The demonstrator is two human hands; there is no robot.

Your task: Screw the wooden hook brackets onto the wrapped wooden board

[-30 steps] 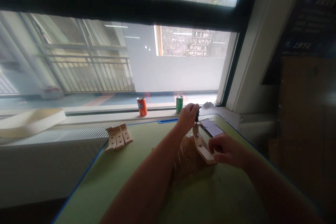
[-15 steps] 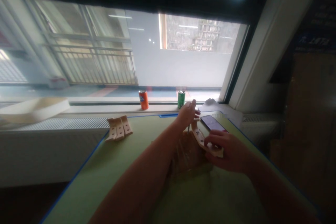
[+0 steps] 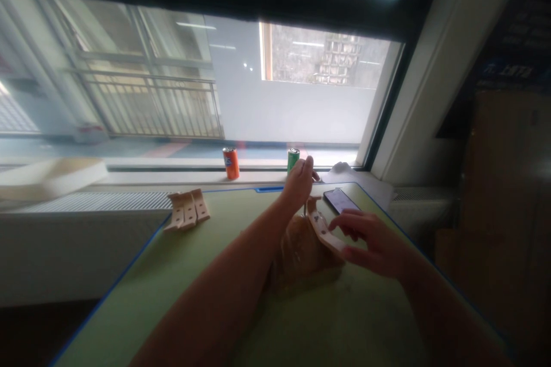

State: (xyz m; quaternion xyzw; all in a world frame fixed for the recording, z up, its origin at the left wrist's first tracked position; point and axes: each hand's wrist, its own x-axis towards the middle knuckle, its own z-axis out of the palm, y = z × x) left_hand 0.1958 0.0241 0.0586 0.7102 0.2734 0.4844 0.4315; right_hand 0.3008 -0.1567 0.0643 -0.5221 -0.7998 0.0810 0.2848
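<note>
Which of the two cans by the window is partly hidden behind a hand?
The green can: the left hand covers its lower part. The orange can, further left on the sill, is in full view.

Curved pc (image 3: 323,233): pale, wood-like, narrow strip w/ dark round holes, approx. mid-length. Bent, not flat; far end hooks up, near end runs straighter, angled toward R side of view. Lies along R edge of the bag, near end by the R hand's (image 3: 372,241) thumb; exact contact unclear.

Bag (image 3: 299,246): clear, shiny, wrinkled plastic w/ brown/tan contents, can't ID. Lies on the worktop (image 3: 215,212), btwn L forearm & curved pc, partly hidden by the forearm.

Thin rod (image 3: 305,208): dark, slim, approx. upright, below L hand (image 3: 298,182), just L of pc's far end. Upper part hidden; tip contact unclear.
</note>
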